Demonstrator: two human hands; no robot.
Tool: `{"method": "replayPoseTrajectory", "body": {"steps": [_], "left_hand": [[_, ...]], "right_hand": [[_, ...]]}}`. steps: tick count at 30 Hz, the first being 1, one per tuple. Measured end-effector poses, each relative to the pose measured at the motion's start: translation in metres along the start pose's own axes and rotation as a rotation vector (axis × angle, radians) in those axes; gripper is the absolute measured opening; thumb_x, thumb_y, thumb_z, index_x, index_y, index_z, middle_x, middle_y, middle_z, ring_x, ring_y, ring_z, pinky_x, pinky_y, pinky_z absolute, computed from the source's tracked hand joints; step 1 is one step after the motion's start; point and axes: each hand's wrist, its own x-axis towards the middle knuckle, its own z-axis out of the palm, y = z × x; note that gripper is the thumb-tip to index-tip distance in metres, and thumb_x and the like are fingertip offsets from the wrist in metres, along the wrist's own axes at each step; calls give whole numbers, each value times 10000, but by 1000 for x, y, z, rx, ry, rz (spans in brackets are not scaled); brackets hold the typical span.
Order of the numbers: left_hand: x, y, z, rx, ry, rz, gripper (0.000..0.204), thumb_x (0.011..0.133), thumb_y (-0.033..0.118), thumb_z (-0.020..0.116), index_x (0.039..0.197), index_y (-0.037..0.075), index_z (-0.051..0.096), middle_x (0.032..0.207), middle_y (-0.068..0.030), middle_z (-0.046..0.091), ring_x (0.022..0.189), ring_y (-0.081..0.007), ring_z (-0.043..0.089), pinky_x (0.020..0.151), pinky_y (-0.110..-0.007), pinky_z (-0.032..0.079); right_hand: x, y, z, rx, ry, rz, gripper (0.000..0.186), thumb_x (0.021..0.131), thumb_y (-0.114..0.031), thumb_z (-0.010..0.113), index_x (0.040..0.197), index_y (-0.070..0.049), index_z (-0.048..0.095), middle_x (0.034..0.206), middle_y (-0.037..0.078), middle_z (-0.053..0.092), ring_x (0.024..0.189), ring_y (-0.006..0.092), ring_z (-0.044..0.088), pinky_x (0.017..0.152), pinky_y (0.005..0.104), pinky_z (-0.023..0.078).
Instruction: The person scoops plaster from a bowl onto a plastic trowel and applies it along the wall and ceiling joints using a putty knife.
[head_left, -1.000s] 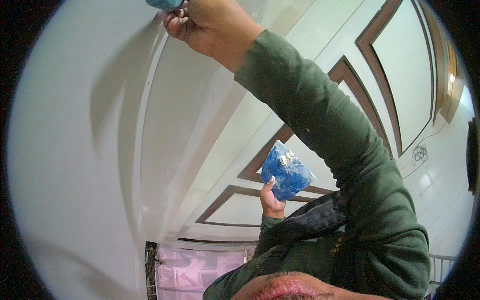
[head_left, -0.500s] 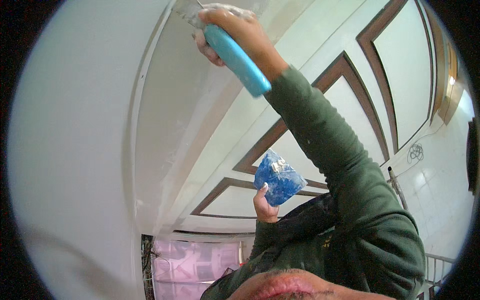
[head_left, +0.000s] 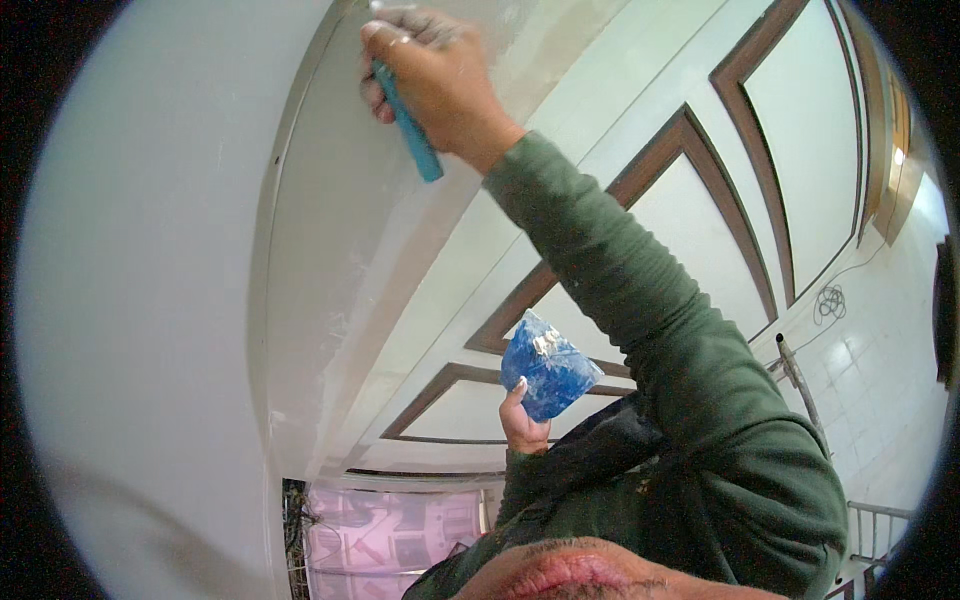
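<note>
My raised right hand [head_left: 440, 75], whitened with paste over the fingers, is closed round the turquoise handle of a putty knife [head_left: 410, 130]. Its blade is mostly hidden at the top of the view, close to the grey-white plastered band [head_left: 350, 220]. Lower down, my left hand [head_left: 522, 428] grips a square blue plastic board [head_left: 552, 378] by its near edge, thumb on top. A lump of white putty [head_left: 545, 345] sits near the board's far corner, and dried smears cover its face.
White panels with brown wooden trim [head_left: 690, 140] run beside the band. A smooth pale surface [head_left: 150, 260] fills the left. A coiled wire [head_left: 830, 303], a metal pole [head_left: 797, 380] and a railing [head_left: 878, 515] stand at the right. Pink patterned sheeting [head_left: 400, 520] hangs at the bottom.
My right hand has moved left with the putty knife, whose handle now shows edge-on and narrower. The left hand and blue board have shifted slightly left and down.
</note>
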Motion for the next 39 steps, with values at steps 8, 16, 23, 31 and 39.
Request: {"method": "replayPoseTrajectory", "body": {"steps": [8,16,23,31,39], "left_hand": [[-3,12,7,0,-72,-64,464,863,101,542,1301,-17,443,1249,-176,552,1141,-348,549,1002,-516,426],[-7,7,8,59,-7,-17,433,890,128,537,1288,-19,449,1227,-166,560,1101,-327,572,972,-498,455],[-8,6,9,179,141,16,394,923,172,490,1261,-28,466,1195,-152,583,1064,-299,597,959,-455,471],[-15,8,26,308,205,15,397,923,169,473,1268,-28,465,1202,-156,579,1083,-294,589,948,-444,476],[-11,3,14,116,121,31,416,903,136,480,1283,-31,454,1203,-177,577,1093,-335,581,966,-486,459]], "right_hand": [[-51,25,31,-57,-159,152,247,927,-119,552,1112,43,566,702,64,573,552,115,562,421,256,449],[-17,-15,-5,-28,36,34,240,924,-173,567,1054,24,608,707,56,579,539,108,553,446,253,468],[-29,7,9,-201,-193,25,247,932,-178,560,1060,30,602,688,47,581,522,102,548,445,249,467],[-11,-42,-15,-129,29,31,237,943,-151,520,1063,49,565,663,22,550,524,91,526,460,247,457],[-8,-7,-2,-156,-118,46,244,935,-211,572,1060,-9,627,678,39,576,525,96,552,442,241,467]]}}
